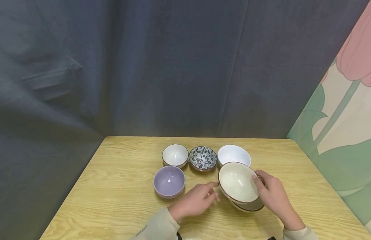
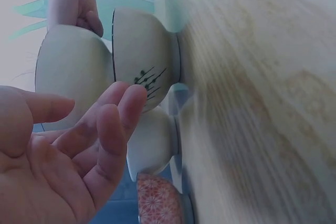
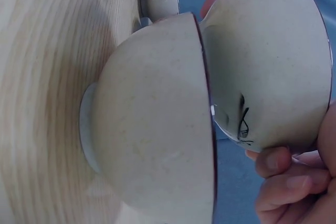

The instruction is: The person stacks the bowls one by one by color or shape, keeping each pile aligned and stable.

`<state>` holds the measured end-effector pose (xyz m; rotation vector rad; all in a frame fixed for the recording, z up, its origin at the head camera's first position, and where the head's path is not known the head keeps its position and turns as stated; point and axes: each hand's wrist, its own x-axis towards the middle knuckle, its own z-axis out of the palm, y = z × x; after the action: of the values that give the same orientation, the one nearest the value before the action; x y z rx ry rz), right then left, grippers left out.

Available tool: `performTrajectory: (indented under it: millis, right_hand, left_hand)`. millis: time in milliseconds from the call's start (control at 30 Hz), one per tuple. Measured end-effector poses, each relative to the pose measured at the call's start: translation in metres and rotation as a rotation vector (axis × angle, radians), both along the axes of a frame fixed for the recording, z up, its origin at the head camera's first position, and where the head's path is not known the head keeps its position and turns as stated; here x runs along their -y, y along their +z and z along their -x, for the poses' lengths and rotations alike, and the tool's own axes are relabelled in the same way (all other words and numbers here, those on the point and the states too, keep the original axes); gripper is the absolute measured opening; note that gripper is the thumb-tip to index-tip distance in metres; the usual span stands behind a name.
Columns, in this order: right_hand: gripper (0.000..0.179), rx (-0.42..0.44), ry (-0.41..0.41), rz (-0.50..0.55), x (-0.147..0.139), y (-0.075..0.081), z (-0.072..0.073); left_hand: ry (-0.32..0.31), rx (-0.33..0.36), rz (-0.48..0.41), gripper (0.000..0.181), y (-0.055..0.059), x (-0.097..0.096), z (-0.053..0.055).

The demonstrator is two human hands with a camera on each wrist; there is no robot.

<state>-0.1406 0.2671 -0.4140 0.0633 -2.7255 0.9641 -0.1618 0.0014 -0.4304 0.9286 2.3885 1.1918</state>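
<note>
Head view shows us the cream bowl (image 1: 237,182) tipped above the lower bowl (image 1: 253,204), which stands upright on the table (image 1: 122,181) and shows beneath it toward 5 o'clock; whether the two touch, we cannot tell. Our right hand (image 1: 272,191) pinches the cream bowl's dark rim at about 3 o'clock, thumb inside the wall and fingers curled outside. Our left hand (image 1: 197,200) is loosely spread and grips nothing, its forefinger reaching to the rim near 9 o'clock; we cannot be sure it makes contact. From the cream bowl, the white bowl (image 1: 234,154) lies just beyond at 12 o'clock, the patterned bowl (image 1: 203,158) at 10, the dark-rimmed white bowl (image 1: 175,155) farther out at 10, and the purple bowl (image 1: 169,181) at 9.

We judge the cream bowl to be glazed ceramic: stiff, moderately heavy, smooth enough to slip, and liable to chip if it knocks the lower bowl. A one-sided pinch would probably let its far side sag, so we would take hold at 3 and 9 o'clock, thumbs over the rim and fingers supporting the wall below.
</note>
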Motion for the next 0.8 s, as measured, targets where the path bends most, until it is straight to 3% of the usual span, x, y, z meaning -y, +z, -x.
performTrajectory:
  millis: [333,800]
  right_hand:
    - [0.028,-0.002,-0.014,-0.016,-0.007,-0.006,0.000]
    - [0.028,0.017,-0.020,-0.020,-0.011,-0.010,0.002]
  left_hand:
    - [-0.024,-0.007,0.014,0.045,-0.008,-0.004,-0.002]
    - [-0.025,-0.050,0.039,0.045,-0.005,-0.008,-0.001]
